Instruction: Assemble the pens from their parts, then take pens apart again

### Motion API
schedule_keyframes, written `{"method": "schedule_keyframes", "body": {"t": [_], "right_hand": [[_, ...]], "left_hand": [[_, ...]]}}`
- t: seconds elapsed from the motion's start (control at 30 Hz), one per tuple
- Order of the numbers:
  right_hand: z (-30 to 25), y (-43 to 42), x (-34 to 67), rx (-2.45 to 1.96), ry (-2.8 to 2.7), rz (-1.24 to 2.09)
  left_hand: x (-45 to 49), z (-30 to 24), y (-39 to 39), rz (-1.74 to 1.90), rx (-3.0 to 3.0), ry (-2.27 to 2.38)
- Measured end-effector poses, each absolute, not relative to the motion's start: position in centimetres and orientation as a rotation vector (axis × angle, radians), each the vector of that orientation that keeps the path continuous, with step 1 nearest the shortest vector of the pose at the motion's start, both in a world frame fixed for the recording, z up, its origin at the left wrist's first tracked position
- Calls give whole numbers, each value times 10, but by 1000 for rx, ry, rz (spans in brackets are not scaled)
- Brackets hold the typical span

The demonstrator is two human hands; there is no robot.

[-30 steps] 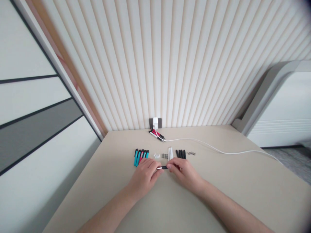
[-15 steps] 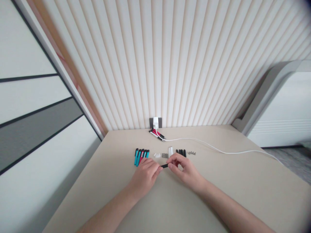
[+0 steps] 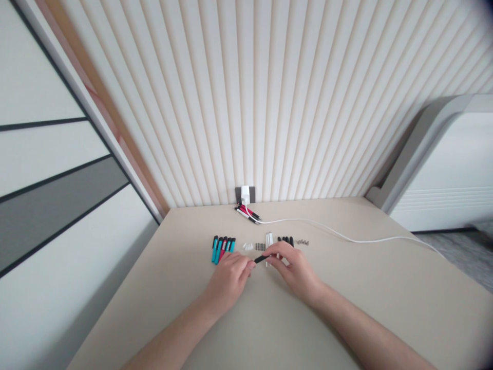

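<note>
A slim black pen part spans the gap between my two hands. My left hand pinches its left end, and my right hand has thumb and fingertips at its right end. Beyond my left hand lie several teal and red pen barrels with dark ends. In a row to their right are small white pieces, metal springs, thin white refills, black pen parts and small metallic pieces. My right hand partly covers the refills and black parts.
At the back of the table, a few red, white and black pens lie below a white charger in a wall socket. Its white cable runs right across the table. The ribbed wall closes off the far side.
The right end of the black pen part has tilted up as my right hand rose slightly. Both hands keep their hold. The view has shifted a little.
</note>
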State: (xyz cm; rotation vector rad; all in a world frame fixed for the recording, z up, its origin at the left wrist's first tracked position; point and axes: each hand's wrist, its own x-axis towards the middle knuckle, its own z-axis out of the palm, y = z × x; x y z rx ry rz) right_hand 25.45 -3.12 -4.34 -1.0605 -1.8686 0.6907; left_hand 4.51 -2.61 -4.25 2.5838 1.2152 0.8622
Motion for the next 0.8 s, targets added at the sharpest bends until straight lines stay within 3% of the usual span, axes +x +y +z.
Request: {"method": "schedule_keyframes", "body": {"t": [0.57, 0.8], "right_hand": [[-54, 0, 281, -1541, -2187, -8], [-51, -3, 278, -1611, -2293, -127]], "left_hand": [[43, -43, -24, 808, 2579, 1187], [43, -42, -24, 797, 2578, 1175]]}}
